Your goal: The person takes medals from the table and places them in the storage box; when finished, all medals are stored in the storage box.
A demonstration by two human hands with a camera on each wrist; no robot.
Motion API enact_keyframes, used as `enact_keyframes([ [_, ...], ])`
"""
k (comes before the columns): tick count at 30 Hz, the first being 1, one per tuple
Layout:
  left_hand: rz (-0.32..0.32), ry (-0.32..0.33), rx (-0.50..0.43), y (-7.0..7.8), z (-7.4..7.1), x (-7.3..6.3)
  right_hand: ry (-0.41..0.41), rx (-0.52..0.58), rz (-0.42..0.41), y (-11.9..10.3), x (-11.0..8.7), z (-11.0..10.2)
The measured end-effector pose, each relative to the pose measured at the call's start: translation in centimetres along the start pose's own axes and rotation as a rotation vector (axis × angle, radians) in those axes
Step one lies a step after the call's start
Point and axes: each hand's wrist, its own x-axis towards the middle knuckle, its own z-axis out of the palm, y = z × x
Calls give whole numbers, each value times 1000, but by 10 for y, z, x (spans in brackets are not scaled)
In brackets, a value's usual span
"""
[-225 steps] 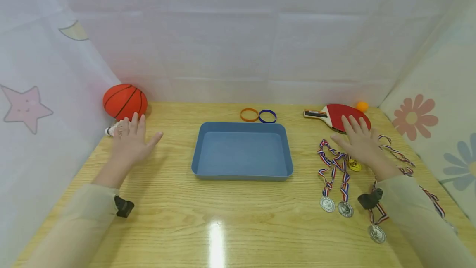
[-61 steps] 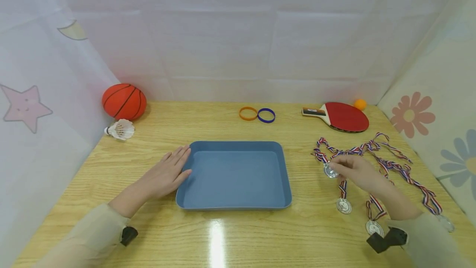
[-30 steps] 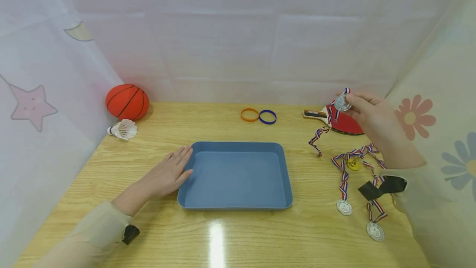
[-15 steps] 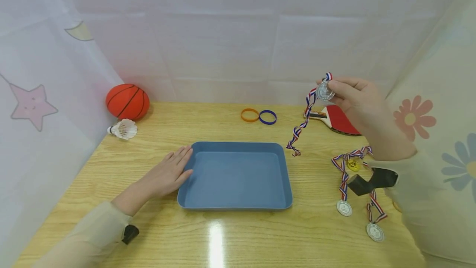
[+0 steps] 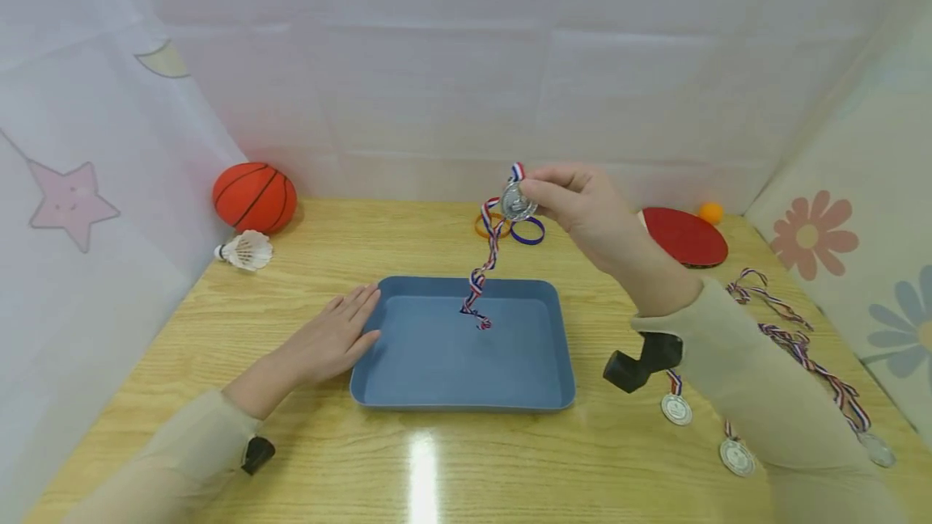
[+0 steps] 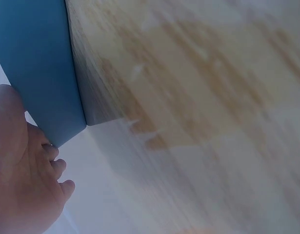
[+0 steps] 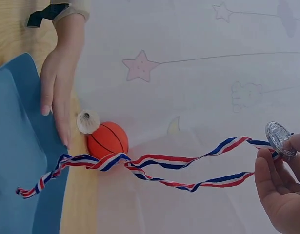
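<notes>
My right hand (image 5: 593,217) pinches a silver medal (image 5: 515,202) between thumb and fingers, raised above the back of the blue tray (image 5: 466,409). Its red, white and blue ribbon (image 7: 164,161) dangles in a twisted strand, and in the head view the lower end overlaps the tray's inside. My left hand (image 5: 331,338) lies with straight fingers along the tray's left rim. The left wrist view shows that hand (image 6: 28,180) against the tray's blue outer wall (image 6: 40,63). Nothing lies in the tray.
Several more medals, such as one silver medal (image 5: 676,409), lie on the right, partly behind my right arm. A table tennis bat (image 5: 684,237) and orange ball (image 5: 710,213) sit back right. Two wristbands (image 5: 527,231) are behind the tray. A basketball (image 5: 255,197) and shuttlecock (image 5: 247,250) stand back left.
The tray came nearer and my left hand settled on its rim. My right hand picked the silver medal off the table, lifted it and carried it left over the tray.
</notes>
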Motion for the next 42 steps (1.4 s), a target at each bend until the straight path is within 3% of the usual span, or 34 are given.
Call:
enact_keyframes([
  [6, -10, 0, -8, 2, -1, 1, -26, -92, 103, 25, 20, 31],
  [12, -22, -8, -7, 3, 0, 3, -23, -70, 127, 52, 35, 52],
  [15, -28, -12, -12, 3, 1, 4, -20, -109, 179, 69, 36, 59],
  [24, -11, 1, -7, 4, -1, 3, -96, -355, 280, 125, 18, 72],
  [30, -9, 1, -6, 3, -1, 2, -185, -396, 378, 155, 1, 82],
  [35, -5, -3, -8, 2, -1, 2, -302, -378, 406, 168, -13, 89],
  [39, -9, -2, -13, 3, -2, 1, -372, -393, 390, 160, -21, 97],
  [42, -14, -2, -10, 4, -3, 0, -441, -428, 445, 161, -24, 101],
])
